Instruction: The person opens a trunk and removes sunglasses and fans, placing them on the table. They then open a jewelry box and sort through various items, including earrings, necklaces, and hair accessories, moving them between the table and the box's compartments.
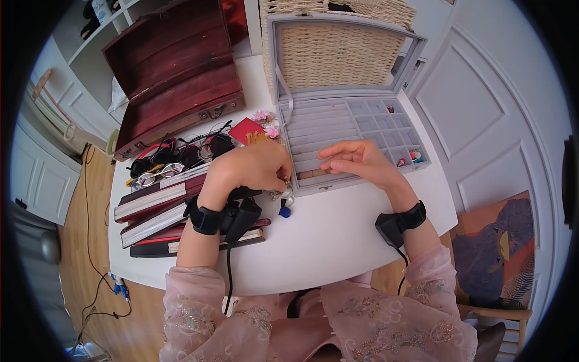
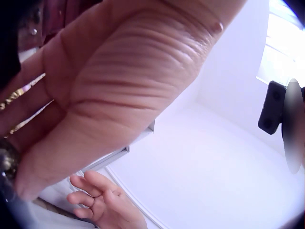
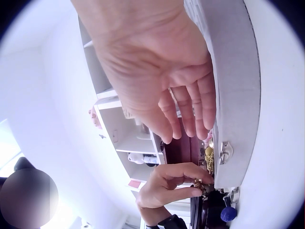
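In the head view my left hand [image 1: 256, 168] is at the front left corner of a grey jewelry box [image 1: 362, 177]. Its thumb and fingers pinch a small gold-toned piece of jewelry [image 3: 202, 187], seen best in the right wrist view; its exact kind I cannot tell. A round blue bauble [image 1: 284, 212] lies on the table just below that hand, beside other small shiny trinkets. My right hand [image 1: 362, 163] hovers over the box's front rows, fingers loosely extended and holding nothing. The box has padded ring rows [image 1: 319, 130] on the left and square compartments [image 1: 386, 130] on the right.
An opened dark red case [image 1: 181, 105] stands at the back left. Several sunglasses [image 1: 208, 148] and stacked books [image 1: 151, 202] lie in front of it. A red envelope [image 1: 244, 130] and pink flowers [image 1: 271, 131] sit beside the box. Behind the raised lid is a wicker basket [image 1: 268, 66].
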